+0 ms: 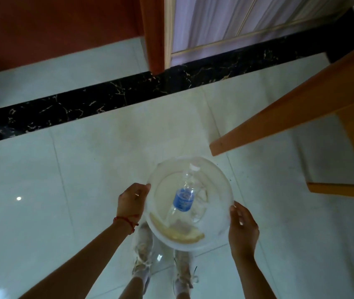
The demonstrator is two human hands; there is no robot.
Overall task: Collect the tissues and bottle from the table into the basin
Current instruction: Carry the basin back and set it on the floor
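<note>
I hold a round white basin (217, 175) in front of me above the pale tiled floor. My left hand (131, 199) grips its left rim and my right hand (242, 227) grips its right rim. Inside lies a clear plastic bottle (183, 196) with a blue label and a white cap pointing away from me. A crumpled whitish tissue (202, 194) rests beside the bottle. A yellowish strip (178, 234) lies along the near inner wall of the basin.
A wooden table (301, 104) juts in from the right, its corner just beyond the basin. A black marble strip (107, 100) crosses the floor ahead. A reddish-brown door frame (153, 33) and pale curtain stand behind it. My feet (143, 251) are below the basin.
</note>
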